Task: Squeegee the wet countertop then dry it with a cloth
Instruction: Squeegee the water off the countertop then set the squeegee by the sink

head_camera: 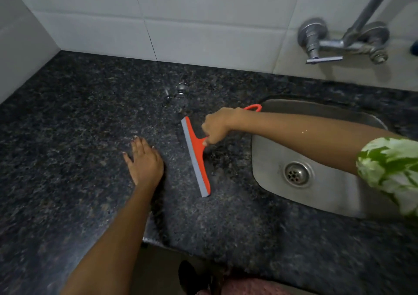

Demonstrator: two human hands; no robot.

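An orange squeegee with a grey rubber blade lies edge-down on the dark speckled granite countertop, its blade running from upper left to lower right. My right hand is closed around its handle, whose orange loop sticks out behind my wrist. My left hand rests flat on the countertop, fingers spread, a little left of the blade. A small puddle of water glistens near the back wall. No cloth is in view.
A steel sink with a round drain is set into the countertop on the right, under my right forearm. A chrome wall tap sticks out above it. White tiled walls close off the back and left. The countertop's front edge runs near my body.
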